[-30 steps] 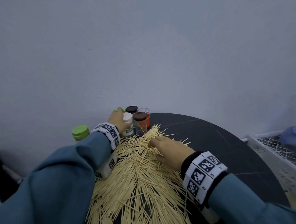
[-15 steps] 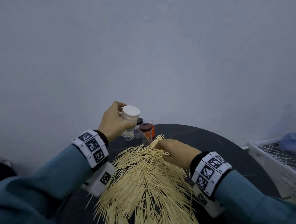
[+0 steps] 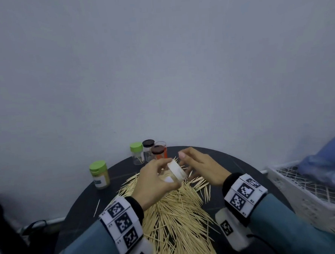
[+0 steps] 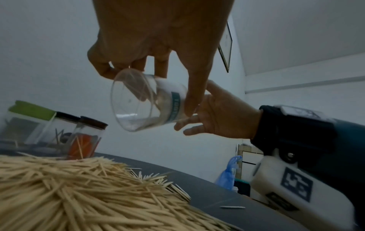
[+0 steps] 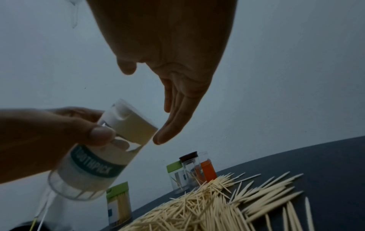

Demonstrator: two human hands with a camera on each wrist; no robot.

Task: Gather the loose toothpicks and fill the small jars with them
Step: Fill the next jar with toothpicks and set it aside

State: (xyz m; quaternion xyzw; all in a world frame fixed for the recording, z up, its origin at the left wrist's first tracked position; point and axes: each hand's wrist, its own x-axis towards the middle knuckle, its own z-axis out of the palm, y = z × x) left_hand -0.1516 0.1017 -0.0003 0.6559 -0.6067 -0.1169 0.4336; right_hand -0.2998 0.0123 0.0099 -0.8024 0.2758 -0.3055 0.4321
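My left hand (image 3: pixel 156 176) grips a clear toothpick jar (image 3: pixel 175 171) with a white cap, tilted above the pile. The left wrist view shows the jar's clear base (image 4: pixel 138 103) with a few toothpicks inside, and the right wrist view its label and cap (image 5: pixel 128 126). My right hand (image 3: pixel 192 164) is open with straight fingers (image 5: pixel 173 109) just beside the cap; I cannot tell whether they touch it. A large heap of loose toothpicks (image 3: pixel 178 220) covers the round black table (image 3: pixel 244 173).
At the table's back stand a green-lidded jar (image 3: pixel 137 153), a black-lidded jar (image 3: pixel 148 147) and a brown-lidded jar with an orange label (image 3: pixel 158 153). A green-lidded jar full of toothpicks (image 3: pixel 99 177) stands at the left. A white wire basket (image 3: pixel 304 195) sits right of the table.
My left hand has brought the white-capped jar down from the back to above the pile and tilted it. My right hand has lifted off the toothpicks and come up beside the cap.
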